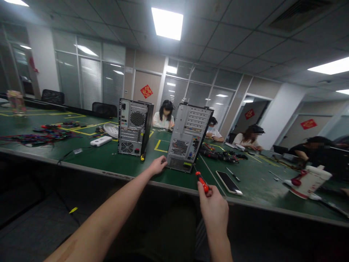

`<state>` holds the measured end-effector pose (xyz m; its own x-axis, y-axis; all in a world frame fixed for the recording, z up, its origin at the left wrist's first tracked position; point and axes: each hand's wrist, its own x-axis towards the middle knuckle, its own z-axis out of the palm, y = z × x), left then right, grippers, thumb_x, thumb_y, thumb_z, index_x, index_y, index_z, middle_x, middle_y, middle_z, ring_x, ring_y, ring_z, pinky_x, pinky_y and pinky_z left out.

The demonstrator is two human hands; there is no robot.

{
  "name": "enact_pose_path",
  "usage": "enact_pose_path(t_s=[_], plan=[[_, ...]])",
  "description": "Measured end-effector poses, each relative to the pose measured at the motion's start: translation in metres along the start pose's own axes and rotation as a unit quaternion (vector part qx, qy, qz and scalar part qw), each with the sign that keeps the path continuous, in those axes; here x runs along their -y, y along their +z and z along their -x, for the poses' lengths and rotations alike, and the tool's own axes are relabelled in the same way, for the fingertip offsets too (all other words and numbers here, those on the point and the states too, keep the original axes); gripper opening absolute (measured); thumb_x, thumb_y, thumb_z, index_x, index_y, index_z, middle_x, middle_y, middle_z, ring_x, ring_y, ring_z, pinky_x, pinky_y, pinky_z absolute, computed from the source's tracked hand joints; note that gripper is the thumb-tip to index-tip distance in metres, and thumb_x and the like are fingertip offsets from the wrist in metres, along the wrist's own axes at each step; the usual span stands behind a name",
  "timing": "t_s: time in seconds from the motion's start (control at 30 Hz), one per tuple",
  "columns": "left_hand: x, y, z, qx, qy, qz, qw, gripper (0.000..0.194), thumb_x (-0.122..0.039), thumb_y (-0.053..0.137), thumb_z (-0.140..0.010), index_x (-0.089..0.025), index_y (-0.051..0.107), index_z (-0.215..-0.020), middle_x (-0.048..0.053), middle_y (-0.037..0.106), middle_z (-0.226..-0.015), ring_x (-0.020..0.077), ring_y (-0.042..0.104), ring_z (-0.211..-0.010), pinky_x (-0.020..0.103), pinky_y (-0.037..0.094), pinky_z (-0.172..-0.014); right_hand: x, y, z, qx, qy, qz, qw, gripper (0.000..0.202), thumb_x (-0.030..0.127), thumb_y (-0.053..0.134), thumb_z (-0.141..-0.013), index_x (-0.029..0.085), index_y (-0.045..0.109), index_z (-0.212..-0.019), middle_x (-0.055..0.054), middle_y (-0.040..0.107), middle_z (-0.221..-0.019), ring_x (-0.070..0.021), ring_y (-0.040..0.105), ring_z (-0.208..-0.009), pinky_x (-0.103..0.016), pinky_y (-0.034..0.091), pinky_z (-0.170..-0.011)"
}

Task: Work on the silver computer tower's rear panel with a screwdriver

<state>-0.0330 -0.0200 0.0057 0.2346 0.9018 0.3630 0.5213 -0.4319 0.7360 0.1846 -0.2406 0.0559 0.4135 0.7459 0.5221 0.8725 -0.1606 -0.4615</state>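
A silver computer tower stands upright on the green table, its rear panel facing me and tilted slightly in view. My left hand is at its lower left edge, with the fingers curled; whether it grips anything is hidden. My right hand holds a red and black screwdriver by the handle, its shaft pointing up at the tower's lower right corner. A second tower stands to the left, rear panel also facing me. A yellow and black tool lies beside its base.
A phone lies right of my right hand, with a thin tool behind it. A white-and-red cup is far right. Cables and a white power strip lie left. Several people sit across the green table.
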Motion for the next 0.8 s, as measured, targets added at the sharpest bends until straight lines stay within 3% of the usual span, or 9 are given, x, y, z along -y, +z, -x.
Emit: enact_pose_path(t_s=[0.07,0.13,0.23,0.33,0.47,0.67,0.73,0.8], plan=[[0.000,0.000,0.000,-0.003,0.003,0.001,1.000,0.014,-0.032,0.054,-0.091,-0.021,0.060,-0.096,0.005,0.071,-0.101,0.0185,0.064,-0.092,0.029,0.049,-0.084,0.003,-0.002,-0.001,0.022,0.015,0.027,0.999,0.048,0.060,0.044,-0.095,0.021,0.064,-0.075,-0.006,0.064,-0.061,-0.0217,0.059,-0.057,-0.030,0.031,-0.055],[-0.001,0.001,0.000,-0.005,0.004,-0.002,1.000,0.013,-0.031,0.054,-0.091,-0.021,0.060,-0.095,0.005,0.071,-0.100,0.0183,0.065,-0.093,0.028,0.049,-0.085,0.003,-0.003,-0.001,0.024,0.021,0.039,0.999,0.048,0.058,0.044,-0.096,0.021,0.064,-0.075,-0.006,0.064,-0.061,-0.0218,0.059,-0.057,-0.030,0.031,-0.055],[-0.001,0.001,0.000,-0.005,0.002,-0.008,1.000,0.013,-0.031,0.054,-0.091,-0.021,0.060,-0.095,0.004,0.071,-0.100,0.0181,0.065,-0.093,0.028,0.049,-0.086,0.000,-0.001,0.000,-0.014,-0.010,0.019,1.000,0.039,0.051,0.049,-0.094,0.019,0.069,-0.103,-0.007,0.069,-0.074,-0.0227,0.062,-0.065,-0.030,0.035,-0.059],[-0.001,0.001,0.000,-0.003,0.000,-0.007,1.000,0.014,-0.032,0.054,-0.091,-0.021,0.060,-0.096,0.005,0.071,-0.100,0.0185,0.065,-0.093,0.029,0.049,-0.086,-0.004,0.002,0.002,-0.055,-0.066,-0.024,0.996,0.042,0.042,0.048,-0.092,0.020,0.064,-0.124,-0.008,0.071,-0.092,-0.0221,0.064,-0.074,-0.030,0.040,-0.065],[-0.002,-0.001,0.001,0.002,0.001,-0.003,1.000,0.015,-0.033,0.053,-0.091,-0.021,0.060,-0.096,0.005,0.071,-0.101,0.0185,0.065,-0.093,0.029,0.049,-0.085,-0.002,0.001,0.002,-0.040,-0.045,-0.032,0.998,0.040,0.049,0.052,-0.089,0.020,0.067,-0.113,-0.005,0.069,-0.079,-0.0216,0.063,-0.066,-0.029,0.038,-0.061],[-0.002,-0.001,0.001,0.002,-0.001,-0.004,1.000,0.016,-0.034,0.053,-0.091,-0.021,0.060,-0.097,0.005,0.071,-0.100,0.0183,0.065,-0.092,0.029,0.049,-0.084,0.005,-0.004,-0.002,0.015,0.020,0.023,0.999,0.044,0.061,0.049,-0.092,0.023,0.062,-0.073,-0.003,0.062,-0.059,-0.0206,0.057,-0.055,-0.028,0.030,-0.053],[-0.003,-0.001,0.002,0.003,-0.001,-0.002,1.000,0.015,-0.033,0.053,-0.091,-0.021,0.060,-0.097,0.005,0.072,-0.100,0.0183,0.065,-0.091,0.029,0.049,-0.084,0.003,-0.003,-0.001,0.005,0.014,0.019,1.000,0.042,0.058,0.049,-0.092,0.023,0.065,-0.079,-0.004,0.064,-0.061,-0.0210,0.058,-0.056,-0.029,0.031,-0.054],[-0.003,-0.002,0.002,0.002,-0.004,0.000,1.000,0.015,-0.033,0.053,-0.091,-0.021,0.060,-0.097,0.005,0.072,-0.101,0.0185,0.065,-0.091,0.029,0.049,-0.084,0.000,-0.001,-0.001,-0.021,-0.015,-0.009,1.000,0.038,0.053,0.051,-0.091,0.021,0.069,-0.098,-0.005,0.068,-0.071,-0.0210,0.060,-0.060,-0.029,0.035,-0.057]])
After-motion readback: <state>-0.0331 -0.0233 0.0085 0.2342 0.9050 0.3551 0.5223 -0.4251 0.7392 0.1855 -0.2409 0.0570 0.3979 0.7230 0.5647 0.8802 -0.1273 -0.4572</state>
